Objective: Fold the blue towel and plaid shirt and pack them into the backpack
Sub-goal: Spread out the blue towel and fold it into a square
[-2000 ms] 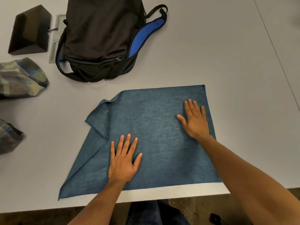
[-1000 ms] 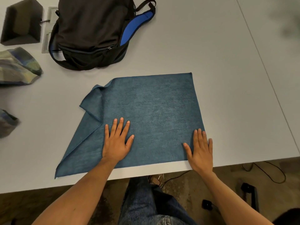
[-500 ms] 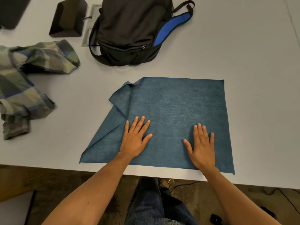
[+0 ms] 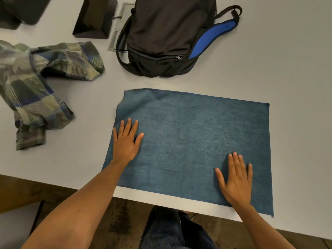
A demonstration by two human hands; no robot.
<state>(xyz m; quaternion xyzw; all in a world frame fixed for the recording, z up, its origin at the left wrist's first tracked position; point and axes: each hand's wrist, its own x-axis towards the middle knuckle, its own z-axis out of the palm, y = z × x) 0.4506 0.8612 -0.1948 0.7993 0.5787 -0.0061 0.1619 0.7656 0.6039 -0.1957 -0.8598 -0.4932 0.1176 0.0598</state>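
Observation:
The blue towel (image 4: 194, 141) lies flat as a rectangle at the table's near edge. My left hand (image 4: 126, 141) presses flat on its left side with fingers spread. On the near right part my right hand (image 4: 236, 178) rests flat, fingers straight. The plaid shirt (image 4: 37, 87) lies crumpled on the table to the left, apart from the towel. Behind the towel lies the black backpack (image 4: 165, 33) with its zip closed and a blue-lined strap out to the right.
A dark wedge-shaped block (image 4: 93, 18) sits at the back left beside a metal floor-box plate (image 4: 116, 38). Another dark object (image 4: 19, 9) is at the far left corner. The white table (image 4: 278, 60) extends to the right.
The towel's folded-out left flap has been tucked in, leaving a plain rectangle. My left hand slid left toward the towel's edge. The view shifted, showing more of the shirt.

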